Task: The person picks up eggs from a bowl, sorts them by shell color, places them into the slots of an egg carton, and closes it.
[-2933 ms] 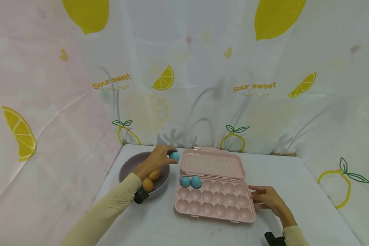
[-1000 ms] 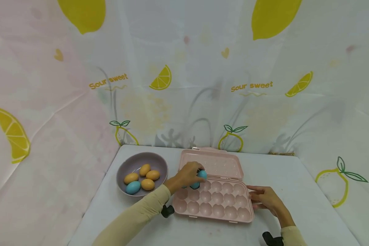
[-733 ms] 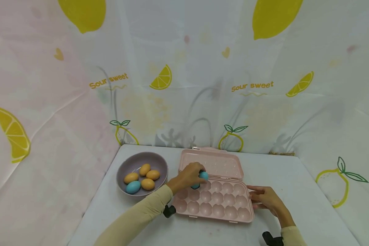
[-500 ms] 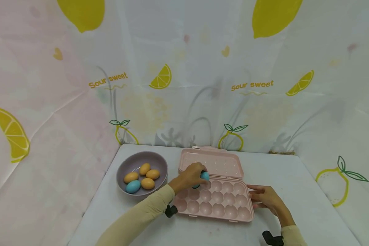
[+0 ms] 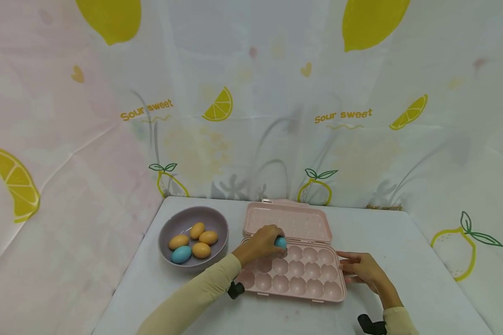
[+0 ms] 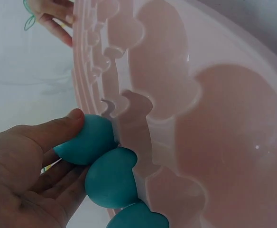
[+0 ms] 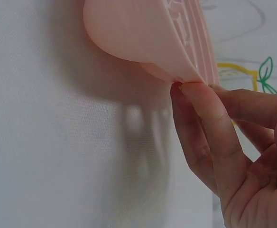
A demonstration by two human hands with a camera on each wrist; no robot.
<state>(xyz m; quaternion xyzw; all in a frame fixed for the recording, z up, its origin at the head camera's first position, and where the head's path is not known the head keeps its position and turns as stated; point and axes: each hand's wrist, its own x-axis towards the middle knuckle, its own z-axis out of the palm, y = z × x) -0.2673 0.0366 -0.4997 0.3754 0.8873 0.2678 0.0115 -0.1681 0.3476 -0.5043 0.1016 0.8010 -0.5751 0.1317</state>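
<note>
My left hand (image 5: 261,243) pinches a blue egg (image 5: 280,243) between thumb and fingers, low over the third cup of the back row in a pink egg box (image 5: 289,295). Two more blue eggs sit in the cups beside it; the left wrist view shows a nearer egg (image 6: 111,178) and a farther egg (image 6: 138,219), while my hand hides them from the head view. At the box's right end, my right hand (image 5: 362,271) holds the rim, with fingers (image 7: 214,123) right at the edge in the right wrist view.
Left of the box stands a mauve bowl (image 5: 165,251) with several orange eggs (image 5: 201,250) and one blue egg (image 5: 181,254). The box's lid (image 5: 289,222) lies open toward the back. A lemon-print cloth (image 5: 268,153) hangs behind the white table (image 5: 385,242).
My left hand has carried the blue egg from above the bowl's right side to the back row, then slightly right and lower. My right hand stays at the box's edge.
</note>
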